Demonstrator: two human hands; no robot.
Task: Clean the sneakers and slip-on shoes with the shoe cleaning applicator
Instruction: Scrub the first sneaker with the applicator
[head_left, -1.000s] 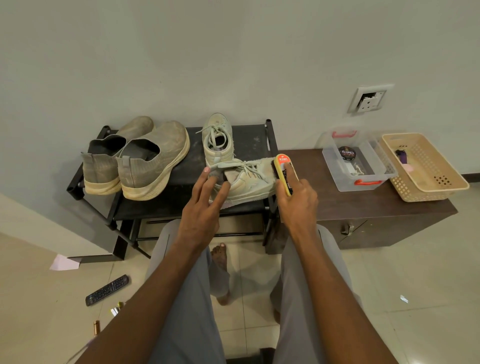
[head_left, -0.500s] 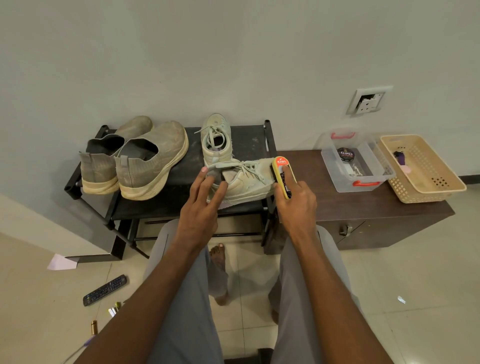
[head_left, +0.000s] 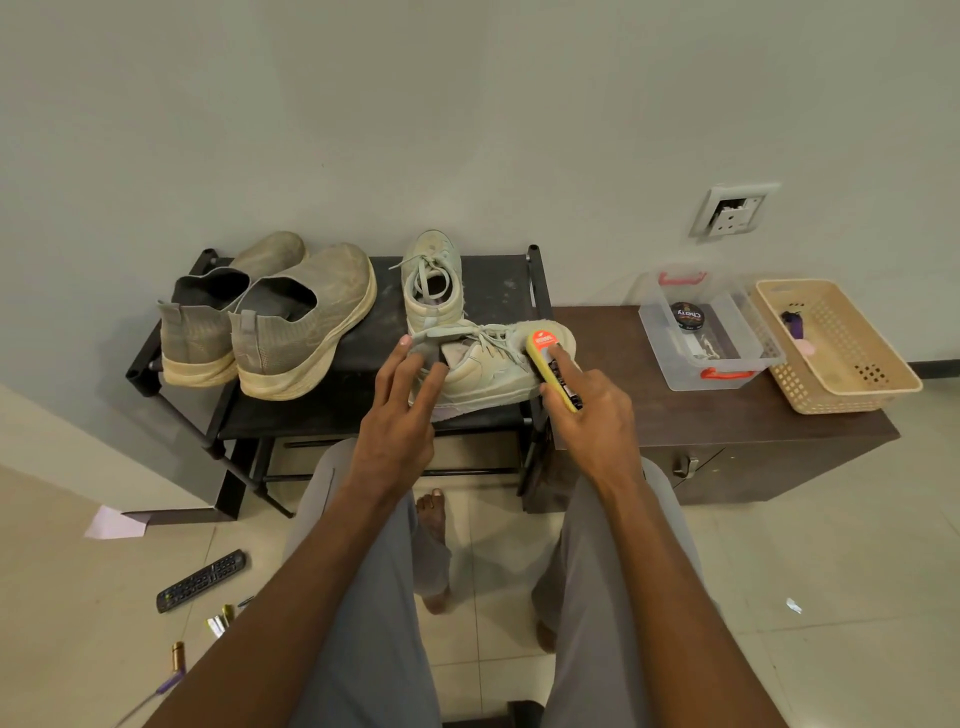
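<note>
The right hand (head_left: 592, 410) is gripping the yellow shoe cleaning applicator (head_left: 551, 370), index finger laid straight along its back and the other fingers curled round its body, its tip pressing on the toe of the near sneaker (head_left: 488, 369). The left hand (head_left: 402, 415) is steadying that sneaker at the heel collar with straight, spread fingers, not curled round it. For a clean pass, I judge the index finger should be keeping even pressure while the left hand is stopping the shoe sliding on the black rack (head_left: 358, 410). Just beyond the fingertips the second sneaker (head_left: 434, 280) is standing; well left of the left hand, the slip-on shoes (head_left: 270, 322) are waiting.
</note>
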